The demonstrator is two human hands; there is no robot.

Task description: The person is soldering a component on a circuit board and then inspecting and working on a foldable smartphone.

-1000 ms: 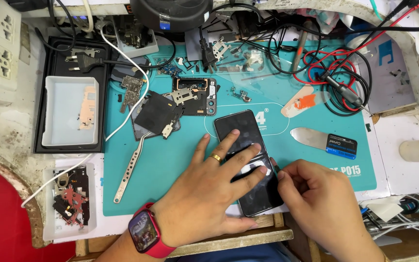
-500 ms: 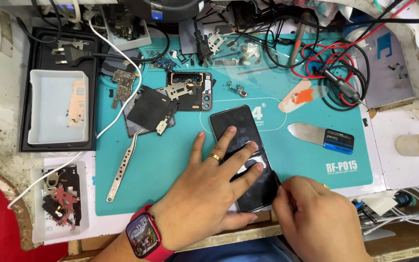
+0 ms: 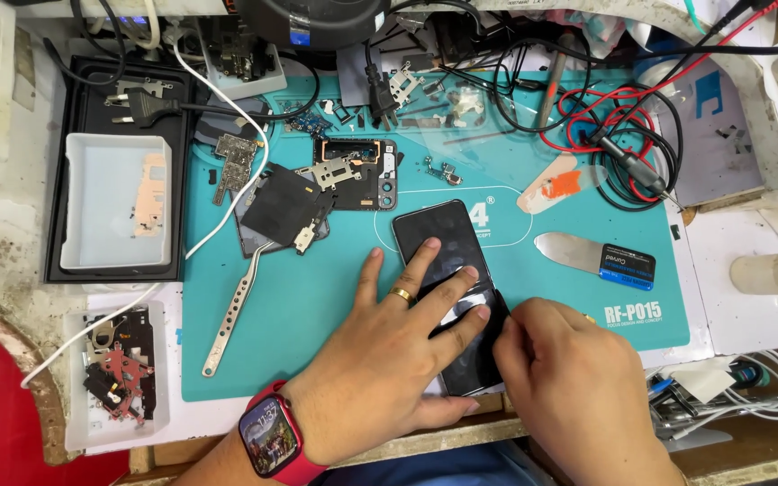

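left hand (image 3: 380, 360) flat, fingers spread, pinning dark phone (image 3: 443, 261) centre frame | right hand (image 3: 569, 378) pinching its lower edge | thin, slick, fragile; likely best gripped by edges

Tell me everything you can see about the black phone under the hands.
The phone is a flat black slab with a glossy, glass-like face that shows reflections. It lies flat and slanted on the teal mat, its near end close to the table edge. The left hand presses on it with spread fingers. The right hand touches its right edge near the lower end, hiding that part. Whether a film or panel is being lifted there cannot be told.
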